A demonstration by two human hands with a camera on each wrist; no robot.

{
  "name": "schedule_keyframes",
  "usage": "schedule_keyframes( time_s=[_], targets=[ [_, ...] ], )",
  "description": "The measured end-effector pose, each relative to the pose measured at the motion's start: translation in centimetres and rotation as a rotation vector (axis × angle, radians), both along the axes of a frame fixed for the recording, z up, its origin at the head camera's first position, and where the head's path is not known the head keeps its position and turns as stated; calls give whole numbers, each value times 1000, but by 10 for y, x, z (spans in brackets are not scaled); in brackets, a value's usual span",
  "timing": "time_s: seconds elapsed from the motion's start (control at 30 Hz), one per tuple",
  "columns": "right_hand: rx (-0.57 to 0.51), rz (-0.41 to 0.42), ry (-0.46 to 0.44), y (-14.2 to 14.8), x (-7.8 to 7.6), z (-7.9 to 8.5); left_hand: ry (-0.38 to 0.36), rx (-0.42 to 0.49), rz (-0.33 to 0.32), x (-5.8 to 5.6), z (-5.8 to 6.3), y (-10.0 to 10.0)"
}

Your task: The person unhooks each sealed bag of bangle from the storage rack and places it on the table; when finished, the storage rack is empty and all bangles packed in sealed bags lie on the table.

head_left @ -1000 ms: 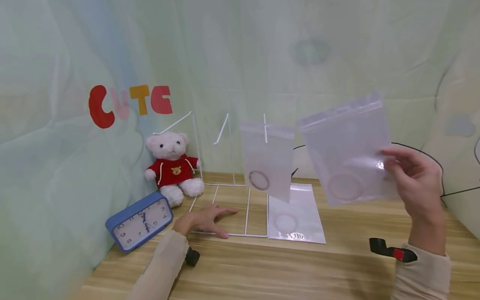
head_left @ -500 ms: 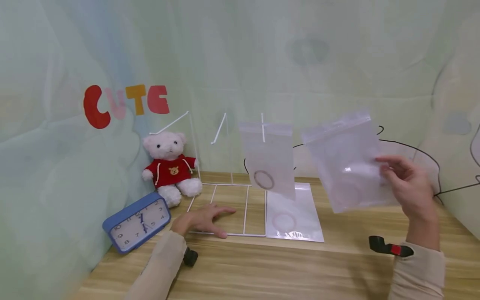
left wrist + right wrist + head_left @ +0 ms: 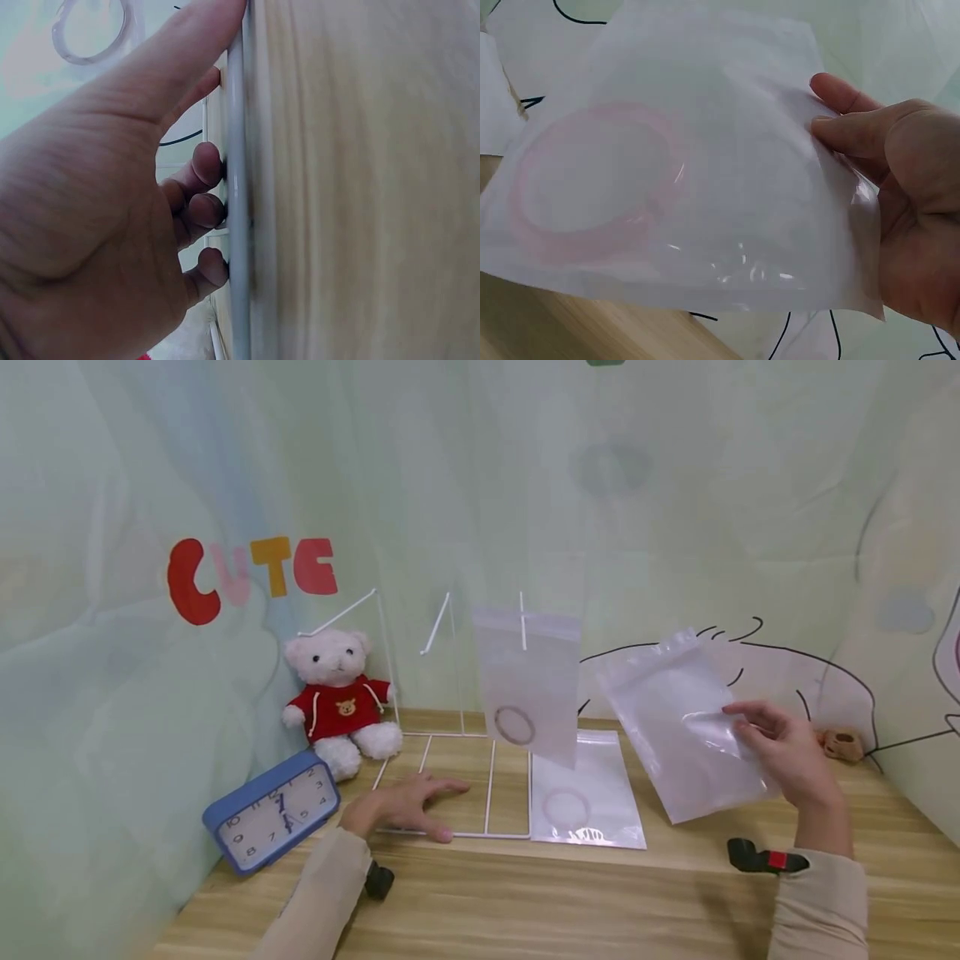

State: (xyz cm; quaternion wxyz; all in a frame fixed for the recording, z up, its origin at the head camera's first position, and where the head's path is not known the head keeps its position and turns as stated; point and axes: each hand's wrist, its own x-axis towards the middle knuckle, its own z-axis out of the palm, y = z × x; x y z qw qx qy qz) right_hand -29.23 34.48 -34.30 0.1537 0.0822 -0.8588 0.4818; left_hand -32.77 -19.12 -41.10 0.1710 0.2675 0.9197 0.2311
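Observation:
A clear zip bag [image 3: 671, 739] is pinched at its right edge between the thumb and fingers of my right hand [image 3: 791, 760]. Inside it, in the right wrist view, shows a pink bangle [image 3: 592, 244]. The bag is tilted above the table's right half. My left hand [image 3: 405, 802] rests with spread fingers over the base of a white wire rack [image 3: 487, 836], its thumb at the front bar. Another zip bag [image 3: 525, 668] with a brownish bangle [image 3: 514, 725] hangs from the rack's right hook. A third bag [image 3: 600, 781], holding a pale pink bangle, lies flat beside the base.
A white teddy bear [image 3: 337, 706] in a red hoodie sits behind the rack's left side. In front of it stands a blue clock [image 3: 273, 814]. A small brown object [image 3: 843, 745] lies at the back right. Patterned cloth [image 3: 487, 468] surrounds the wooden table [image 3: 540, 902].
My right hand has come down and a little to the left with the bag, which has tilted more. The left hand stays in place on the rack base.

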Motion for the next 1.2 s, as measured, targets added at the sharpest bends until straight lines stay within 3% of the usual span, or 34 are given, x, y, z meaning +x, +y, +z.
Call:
schedule_keyframes(
  time_s=[0.13, 0.33, 0.93, 1.2],
  targets=[
    [47, -32, -67, 3, -1, -5, -4, -5, 3, 1, 0, 1],
    [34, -64, -124, 8, 0, -14, -12, 3, 4, 2, 0, 2],
    [150, -39, -169, 8, -10, -22, 5, 23, -23, 2, -2, -1],
    [131, -9, -235, 8, -12, -24, 23, 18, -30, 1, 0, 0]
  ],
)
